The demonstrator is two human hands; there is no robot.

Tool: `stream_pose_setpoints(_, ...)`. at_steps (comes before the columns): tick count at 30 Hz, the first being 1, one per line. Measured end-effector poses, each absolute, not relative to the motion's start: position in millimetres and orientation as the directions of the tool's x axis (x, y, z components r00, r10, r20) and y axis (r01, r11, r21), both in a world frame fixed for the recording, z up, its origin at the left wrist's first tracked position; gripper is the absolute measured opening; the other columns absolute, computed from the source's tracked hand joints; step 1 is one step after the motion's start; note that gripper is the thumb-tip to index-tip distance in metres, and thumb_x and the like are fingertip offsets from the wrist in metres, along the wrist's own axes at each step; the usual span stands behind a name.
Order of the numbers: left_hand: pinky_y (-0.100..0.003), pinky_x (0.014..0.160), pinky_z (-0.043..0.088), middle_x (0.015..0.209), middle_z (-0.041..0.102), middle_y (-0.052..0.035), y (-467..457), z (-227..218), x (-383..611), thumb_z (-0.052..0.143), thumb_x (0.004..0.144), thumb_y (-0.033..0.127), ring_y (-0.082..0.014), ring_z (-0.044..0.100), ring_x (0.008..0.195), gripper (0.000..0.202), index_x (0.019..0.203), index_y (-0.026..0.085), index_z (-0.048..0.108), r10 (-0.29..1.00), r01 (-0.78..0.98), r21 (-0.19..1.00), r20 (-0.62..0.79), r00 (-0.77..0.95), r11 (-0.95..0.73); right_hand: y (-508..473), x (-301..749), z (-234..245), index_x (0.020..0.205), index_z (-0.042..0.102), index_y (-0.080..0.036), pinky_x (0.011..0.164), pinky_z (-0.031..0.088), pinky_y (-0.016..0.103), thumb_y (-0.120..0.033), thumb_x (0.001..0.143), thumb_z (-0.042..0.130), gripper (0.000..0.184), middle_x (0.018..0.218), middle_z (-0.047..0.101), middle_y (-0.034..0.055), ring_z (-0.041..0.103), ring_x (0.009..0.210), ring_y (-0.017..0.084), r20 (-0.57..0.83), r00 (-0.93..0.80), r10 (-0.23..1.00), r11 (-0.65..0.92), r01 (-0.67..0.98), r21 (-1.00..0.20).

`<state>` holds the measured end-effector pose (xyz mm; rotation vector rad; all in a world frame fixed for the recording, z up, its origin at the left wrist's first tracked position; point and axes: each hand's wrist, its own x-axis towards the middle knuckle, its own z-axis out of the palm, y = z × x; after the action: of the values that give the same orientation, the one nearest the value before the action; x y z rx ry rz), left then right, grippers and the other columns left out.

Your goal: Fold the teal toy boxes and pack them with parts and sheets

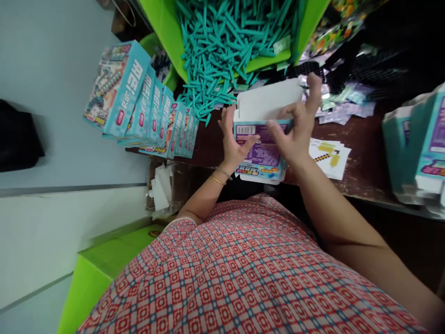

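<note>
A purple and light-blue cardboard box (261, 150) is held between my hands at the table's front edge. Its white end flap (269, 99) stands out from the far end, and another white flap shows at the near end. My left hand (234, 141) grips the box from the left, thumb over the printed face. From the right, my right hand (298, 123) has its thumb on the face and fingers by the far edge and flap, one finger raised. Just right of the box, printed sheets with a yellow picture (328, 160) lie on the table, partly behind my right wrist.
Several finished-looking blue boxes (120, 90) stand in a leaning row at left. A green bin (165, 35) spills turquoise plastic pieces (222, 51) onto the dark table (368, 160). Small plastic packets (342, 104) lie behind, beside black parts. More cartons (405, 139) stand at right.
</note>
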<state>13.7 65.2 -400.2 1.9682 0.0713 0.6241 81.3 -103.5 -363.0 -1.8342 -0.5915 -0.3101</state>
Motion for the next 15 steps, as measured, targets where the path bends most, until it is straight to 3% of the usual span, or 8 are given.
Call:
stream_pose_setpoints(4,-0.057,0.135,0.024,0.166,0.046,-0.0102,70.8,-409.3,29.6,0.053,0.092,0.086,-0.0340,0.033,0.163,0.097,0.170,0.039,0.019,0.325,-0.225,0.954,0.281,0.903,-0.200,-92.3,89.4,-365.6,0.112,0.065,-0.036,0.129,0.034,0.060,-0.052,0.087,0.081,0.034,0.163,0.047,0.0010,0.031,0.160,0.033,0.419,0.845,0.333,-0.200,0.497,-0.844)
stream_pose_setpoints(8,-0.051,0.132,0.032,0.173,0.035,-0.0086,73.8,-404.2,28.0,0.066,0.086,0.084,-0.0335,0.035,0.162,0.101,0.166,0.036,0.028,0.390,-0.202,0.975,0.224,0.893,-0.099,-99.5,111.7,-372.0,0.113,0.065,-0.032,0.131,0.033,0.053,-0.047,0.098,0.073,0.022,0.166,0.046,0.0004,0.038,0.155,0.026,0.328,0.879,0.347,-0.166,0.402,-0.901)
stream_pose_setpoints(10,-0.049,0.130,0.037,0.168,0.044,-0.0097,72.2,-392.2,15.7,0.074,0.080,0.083,-0.0340,0.041,0.159,0.098,0.158,0.032,0.043,0.405,-0.139,0.984,0.172,0.898,-0.108,-106.7,111.8,-367.2,0.123,0.062,-0.029,0.130,0.035,0.053,-0.051,0.101,0.068,0.031,0.167,0.045,0.0039,0.036,0.157,0.026,0.362,0.874,0.323,-0.107,0.414,-0.904)
stream_pose_setpoints(12,-0.051,0.126,0.044,0.149,0.063,-0.0114,68.1,-377.9,0.5,0.074,0.078,0.084,-0.0354,0.055,0.147,0.089,0.144,0.027,0.057,0.402,-0.037,0.992,0.083,0.912,-0.119,-111.4,99.1,-360.1,0.142,0.054,-0.030,0.131,0.036,0.053,-0.055,0.103,0.063,0.047,0.168,0.042,0.0062,0.033,0.160,0.027,0.435,0.860,0.266,-0.071,0.467,-0.881)
stream_pose_setpoints(15,-0.049,0.122,0.048,0.136,0.071,-0.0118,57.1,-361.7,-18.8,0.073,0.078,0.086,-0.0354,0.061,0.140,0.087,0.140,0.025,0.061,0.472,0.049,0.982,0.043,0.880,-0.181,-112.9,59.9,-353.6,0.165,0.030,-0.033,0.133,0.031,0.059,-0.058,0.105,0.055,0.070,0.172,0.038,0.0079,0.030,0.163,0.031,0.435,0.874,0.215,-0.190,0.474,-0.860)
